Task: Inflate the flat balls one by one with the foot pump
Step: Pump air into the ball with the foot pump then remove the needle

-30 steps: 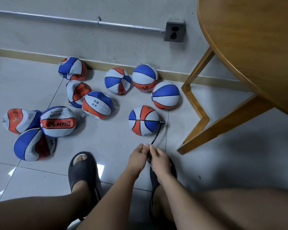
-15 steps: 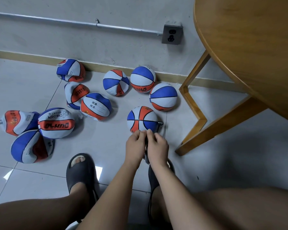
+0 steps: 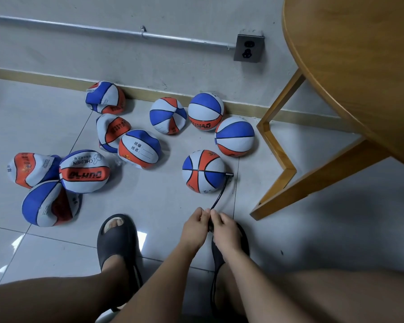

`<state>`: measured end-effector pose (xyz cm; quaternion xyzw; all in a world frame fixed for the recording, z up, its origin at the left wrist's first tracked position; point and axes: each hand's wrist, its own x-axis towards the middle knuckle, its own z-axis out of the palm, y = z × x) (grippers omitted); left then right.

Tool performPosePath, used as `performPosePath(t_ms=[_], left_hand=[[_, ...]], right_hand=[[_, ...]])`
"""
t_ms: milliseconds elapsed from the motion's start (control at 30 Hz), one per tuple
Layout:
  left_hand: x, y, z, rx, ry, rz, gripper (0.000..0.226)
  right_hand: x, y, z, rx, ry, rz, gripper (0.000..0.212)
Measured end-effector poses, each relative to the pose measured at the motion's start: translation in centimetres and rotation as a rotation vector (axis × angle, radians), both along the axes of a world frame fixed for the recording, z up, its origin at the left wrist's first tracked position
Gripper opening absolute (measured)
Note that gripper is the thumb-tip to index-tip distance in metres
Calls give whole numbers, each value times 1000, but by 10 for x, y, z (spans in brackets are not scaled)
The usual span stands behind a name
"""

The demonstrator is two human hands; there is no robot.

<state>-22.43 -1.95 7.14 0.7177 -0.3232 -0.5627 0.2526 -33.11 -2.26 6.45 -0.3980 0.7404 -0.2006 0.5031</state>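
Grey floor tiles [image 3: 149, 206] are occupied by the round ball [image 3: 203, 171], plugged by the black hose [image 3: 219, 194]; the hose's near end is pinched by left hand [image 3: 195, 227] and right hand [image 3: 224, 227] together. Flat balls [image 3: 84, 171] are heaped leftward.

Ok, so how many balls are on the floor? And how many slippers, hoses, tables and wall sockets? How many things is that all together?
Balls: 10
Slippers: 2
Hose: 1
Table: 1
Wall socket: 1
Total: 15
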Motion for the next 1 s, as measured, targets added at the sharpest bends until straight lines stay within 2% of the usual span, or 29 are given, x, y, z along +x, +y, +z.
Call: performPosePath(t_ms=[100, 200, 433, 600, 833, 1000], left_hand=[[0, 9, -2, 34, -7, -26, 43], [0, 4, 8, -21, -27, 10, 42], [-1, -52, 62, -294, 42, 194, 38], [-2, -40, 45, -224, 96, 121, 40], [-4, -11, 7, -87, 81, 61, 41], [-3, 9, -18, 6, 9, -18, 47]], right_hand=[[-4, 5, 0, 17, 0, 13, 44], [-1, -1, 6, 0, 28, 4, 49], [22, -51, 62, -332, -42, -158, 50], [14, -38, 46, -257, -138, -129, 42], [4, -11, -1, -64, -52, -38, 60], [-1, 8, -10, 1, 5, -4, 52]])
